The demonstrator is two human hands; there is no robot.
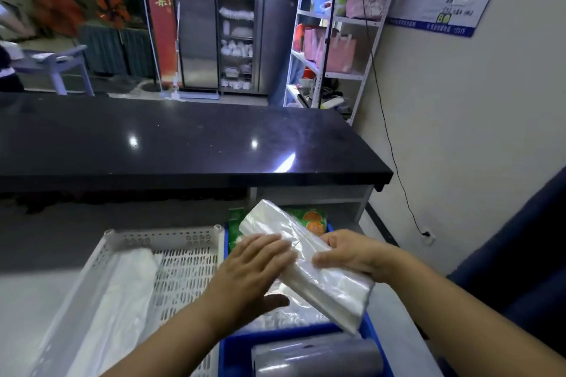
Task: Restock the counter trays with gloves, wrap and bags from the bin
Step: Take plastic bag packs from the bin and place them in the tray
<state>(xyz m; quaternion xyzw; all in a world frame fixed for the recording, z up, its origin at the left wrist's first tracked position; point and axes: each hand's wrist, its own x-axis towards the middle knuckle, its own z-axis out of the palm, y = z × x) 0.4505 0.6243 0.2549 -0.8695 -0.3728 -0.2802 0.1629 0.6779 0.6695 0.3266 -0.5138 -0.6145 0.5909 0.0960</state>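
Note:
My right hand (352,254) grips a flat pack of clear plastic bags (333,288), held tilted above the blue bin (235,355). The palm and fingers of my left hand (254,269) lie flat on the pack's left edge. Inside the bin lie a roll of clear wrap (315,358) at the near end, more clear plastic packs (294,315) in the middle and a green packet with orange fruit pictures (312,219) at the far end. Left of the bin stands a white perforated tray (183,260) with a white plastic bundle (122,291) along its left side.
A black glossy counter top (183,144) runs across just beyond the bin and tray. A white wall with a hanging black cable (395,162) is on the right. Behind the counter stand a metal shelf rack (333,40) and a steel cabinet (242,40).

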